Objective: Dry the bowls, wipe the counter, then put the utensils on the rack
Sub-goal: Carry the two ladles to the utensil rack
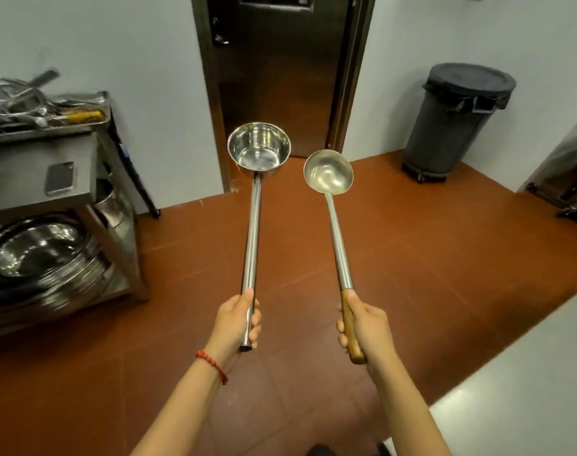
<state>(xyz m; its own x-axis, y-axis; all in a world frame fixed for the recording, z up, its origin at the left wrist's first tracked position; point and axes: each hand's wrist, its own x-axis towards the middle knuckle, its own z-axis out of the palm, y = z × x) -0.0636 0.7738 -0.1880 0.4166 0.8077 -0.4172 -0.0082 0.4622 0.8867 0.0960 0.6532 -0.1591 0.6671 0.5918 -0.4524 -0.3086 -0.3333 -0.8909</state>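
Far left, a steel rack [93,192] against the pale wall, top tray [50,128] heaped with blurred metal utensils [17,103] and one orange-handled tool [84,116] near the tray's right corner. Below that, a flat shelf bearing a dark phone [60,178], face up. Lower still, a nest of steel bowls [34,255] stacked on the bottom shelf (shiny, rims blurred by motion), with another steel pot [111,205] tucked behind the rack's leg. Moving right, over red-brown floor tiles [412,258], a left hand [236,319] with a red bead bracelet [212,366] at the wrist, fingers curled round the lower end of a long steel tube handle, thumb lying along the top of it. At the far end of that handle, a deep flat-bottomed dipper [259,149], held up in the air with open mouth facing the camera, in front of a dark metal door [280,77]. Just beside, not touching, a round ladle [328,172], bowl also facing the camera and slightly lower than the dipper's. Right hand [366,327] wrapped round the ladle's wooden grip, fingers closed tight on the wood, thumb on top pointing up the shaft. Further right, a grey lidded bin [458,123] on a wheeled base near the wall. Lower right corner, a pale steel counter [527,390] edge, well apart from both utensils.
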